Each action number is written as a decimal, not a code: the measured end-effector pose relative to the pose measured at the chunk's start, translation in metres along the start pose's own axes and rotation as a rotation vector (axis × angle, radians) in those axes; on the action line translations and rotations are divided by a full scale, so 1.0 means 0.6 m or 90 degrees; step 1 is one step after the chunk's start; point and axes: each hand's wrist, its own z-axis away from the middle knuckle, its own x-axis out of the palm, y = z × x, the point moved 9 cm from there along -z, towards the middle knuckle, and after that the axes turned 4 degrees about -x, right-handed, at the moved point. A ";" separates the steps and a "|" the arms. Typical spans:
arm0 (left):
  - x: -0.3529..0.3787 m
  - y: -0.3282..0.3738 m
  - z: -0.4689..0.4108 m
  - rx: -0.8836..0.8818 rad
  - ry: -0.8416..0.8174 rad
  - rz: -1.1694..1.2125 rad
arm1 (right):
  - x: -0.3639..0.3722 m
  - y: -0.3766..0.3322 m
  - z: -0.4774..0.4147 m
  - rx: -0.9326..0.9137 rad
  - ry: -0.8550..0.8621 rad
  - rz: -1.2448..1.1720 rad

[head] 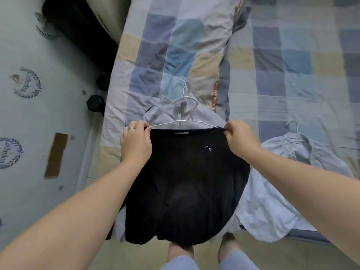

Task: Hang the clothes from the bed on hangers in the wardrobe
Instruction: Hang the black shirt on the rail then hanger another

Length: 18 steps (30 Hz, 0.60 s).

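Note:
A black T-shirt (181,182) hangs from my two hands over the bed's near edge. My left hand (135,140) pinches its left shoulder and my right hand (239,139) pinches its right shoulder. A white wire hanger (183,121) lies along the shirt's neckline between the hands, its ends at my fingertips. Behind it a light grey shirt (171,112) lies on the bed on another white hanger (182,90). At the right, a pale blue shirt (276,184) on a hanger (294,125) drapes over the bed edge.
The bed (292,65) carries a checked blue and beige cover, with a matching pillow (175,45) on it. A patterned wall (39,94) runs along the left, with a dark gap (81,30) beside the bed. My legs and feet stand on the pale floor (272,256) below.

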 end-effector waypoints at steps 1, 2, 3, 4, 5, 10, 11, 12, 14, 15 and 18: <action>0.029 -0.014 -0.015 -0.005 -0.011 0.002 | 0.027 0.008 -0.017 0.008 0.011 -0.006; 0.058 -0.028 -0.029 -0.004 -0.020 0.001 | 0.055 0.015 -0.034 0.014 0.020 -0.010; 0.086 -0.041 -0.042 -0.001 -0.026 -0.001 | 0.084 0.022 -0.050 0.020 0.024 -0.016; 0.113 -0.055 -0.055 0.002 -0.028 -0.005 | 0.111 0.028 -0.066 0.025 0.029 -0.019; 0.140 -0.068 -0.068 0.003 -0.029 -0.008 | 0.138 0.034 -0.083 0.031 0.032 -0.021; 0.259 -0.126 -0.128 -0.040 -0.039 -0.005 | 0.242 0.066 -0.167 0.054 0.051 -0.059; 0.275 -0.132 -0.140 -0.050 -0.037 0.001 | 0.254 0.072 -0.181 0.057 0.060 -0.061; 0.289 -0.135 -0.152 -0.057 -0.034 0.010 | 0.262 0.076 -0.194 0.057 0.069 -0.059; 0.310 -0.138 -0.173 -0.063 -0.037 0.032 | 0.271 0.082 -0.212 0.057 0.079 -0.056; 0.319 -0.138 -0.182 -0.062 -0.041 0.041 | 0.273 0.084 -0.218 0.057 0.082 -0.059; 0.335 -0.134 -0.196 -0.044 -0.071 0.030 | 0.278 0.093 -0.226 0.051 0.070 -0.076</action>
